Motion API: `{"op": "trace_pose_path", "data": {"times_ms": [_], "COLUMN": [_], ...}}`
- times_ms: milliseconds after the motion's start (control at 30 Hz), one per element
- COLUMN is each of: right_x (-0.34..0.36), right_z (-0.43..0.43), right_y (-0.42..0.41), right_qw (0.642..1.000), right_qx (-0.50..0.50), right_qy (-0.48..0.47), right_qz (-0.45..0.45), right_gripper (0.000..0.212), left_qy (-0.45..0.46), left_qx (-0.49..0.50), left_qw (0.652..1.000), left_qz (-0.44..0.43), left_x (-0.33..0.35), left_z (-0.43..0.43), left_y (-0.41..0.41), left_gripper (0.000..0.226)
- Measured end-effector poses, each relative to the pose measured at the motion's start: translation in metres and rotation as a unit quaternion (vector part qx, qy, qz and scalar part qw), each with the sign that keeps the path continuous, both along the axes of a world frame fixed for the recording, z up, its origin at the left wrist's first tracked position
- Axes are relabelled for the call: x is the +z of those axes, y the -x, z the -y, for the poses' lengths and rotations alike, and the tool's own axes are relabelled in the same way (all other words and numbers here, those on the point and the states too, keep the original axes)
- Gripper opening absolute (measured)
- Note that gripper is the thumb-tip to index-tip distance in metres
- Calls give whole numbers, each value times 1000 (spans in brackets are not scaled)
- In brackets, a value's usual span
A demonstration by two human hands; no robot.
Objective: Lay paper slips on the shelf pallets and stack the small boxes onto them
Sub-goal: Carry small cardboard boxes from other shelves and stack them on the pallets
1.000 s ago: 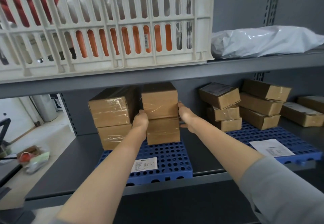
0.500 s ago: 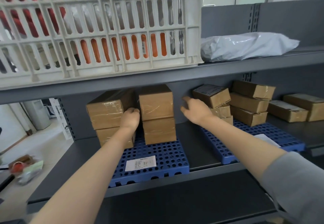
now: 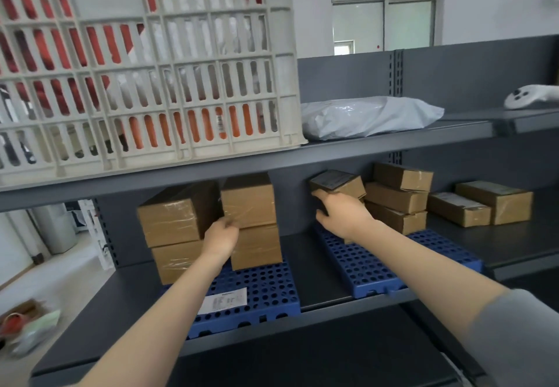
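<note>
On the left blue pallet (image 3: pixel 266 290) stand two stacks of brown boxes, each two high: a left stack (image 3: pixel 178 214) and a right stack (image 3: pixel 249 200). A paper slip (image 3: pixel 225 299) lies at the pallet's front. My left hand (image 3: pixel 222 237) rests against the left side of the right stack, at the seam between its boxes. My right hand (image 3: pixel 341 214) grips a small labelled box (image 3: pixel 335 182) over the right blue pallet (image 3: pixel 363 268), with the thumb on the box's left side. Behind it sits a pile of three boxes (image 3: pixel 399 196).
Two more brown boxes (image 3: pixel 496 202) lie on the bare shelf to the right. Above, the upper shelf carries a white slatted crate (image 3: pixel 151 84), a grey plastic bag (image 3: pixel 369 117) and a white device (image 3: pixel 526 99). A few items lie on the floor at lower left (image 3: pixel 27 329).
My right hand left the right stack on the left pallet and moved right to the labelled box on the other pallet. My left hand stayed beside that stack. The view tilted up.
</note>
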State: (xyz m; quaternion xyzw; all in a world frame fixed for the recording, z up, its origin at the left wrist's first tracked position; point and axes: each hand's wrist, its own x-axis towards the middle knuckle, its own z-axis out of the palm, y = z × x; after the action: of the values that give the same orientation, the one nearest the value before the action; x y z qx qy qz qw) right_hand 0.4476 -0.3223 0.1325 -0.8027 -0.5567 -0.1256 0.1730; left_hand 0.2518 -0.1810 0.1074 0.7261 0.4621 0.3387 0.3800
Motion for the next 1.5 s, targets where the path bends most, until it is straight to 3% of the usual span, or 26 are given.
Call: {"op": "trace_pose_path", "data": {"times_ms": [333, 567, 867, 1100, 1300, 1500], "right_x": [-9, -12, -11, -2, 1, 6], "right_z": [95, 141, 116, 61, 15, -27], "right_y": [-72, -121, -156, -173, -185, -190], "right_qw": [1000, 1000, 1000, 1000, 983, 956], "right_qx": [12, -17, -12, -3, 6, 12], "right_qy": [1, 3, -4, -1, -67, -68], "right_qz": [8, -7, -8, -15, -172, -285], "right_gripper": [49, 49, 48, 49, 45, 44], "left_qy": [-15, 2, -53, -11, 44, 80], "left_qx": [-31, -40, -40, -27, 3, 15], "left_qw": [999, 999, 997, 1000, 999, 996], "left_qz": [17, 5, -39, -5, 16, 30], "left_x": [4, 1, 7, 12, 6, 5], "left_z": [98, 142, 118, 67, 20, -1], "left_y": [-90, -133, -168, -190, -213, -236], "left_gripper": [25, 31, 38, 36, 38, 38]}}
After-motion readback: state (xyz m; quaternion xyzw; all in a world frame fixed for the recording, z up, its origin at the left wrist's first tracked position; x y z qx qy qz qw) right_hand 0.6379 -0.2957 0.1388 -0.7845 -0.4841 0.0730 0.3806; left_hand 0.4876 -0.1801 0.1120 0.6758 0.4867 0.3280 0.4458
